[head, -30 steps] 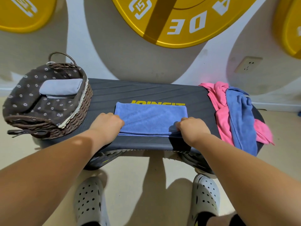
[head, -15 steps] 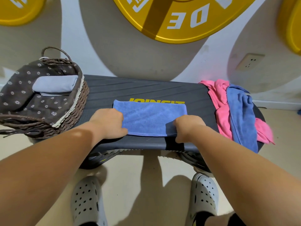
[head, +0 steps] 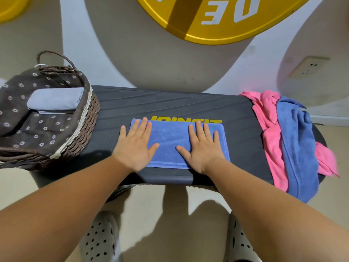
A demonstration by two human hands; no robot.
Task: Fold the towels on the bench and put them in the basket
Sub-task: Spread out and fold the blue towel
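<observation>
A folded blue towel [head: 170, 140] lies flat in the middle of the dark bench [head: 170, 103]. My left hand [head: 135, 146] presses flat on its left end, fingers straight and spread. My right hand [head: 203, 146] presses flat on its right end the same way. At the bench's left end stands a wicker basket [head: 83, 133] with a brown flowered lining, and a folded pale grey towel [head: 54, 100] lies inside it. A pink towel [head: 270, 133] and another blue towel [head: 298, 144] hang crumpled over the right end.
The bench stands against a wall with large yellow discs [head: 217, 19] and a socket [head: 309, 66]. My grey perforated clogs [head: 100, 241] stand on the beige floor in front of the bench.
Both hands let go of the towel's near edge, where they gripped it, and now lie flat on top of the folded towel. The camera moved closer.
</observation>
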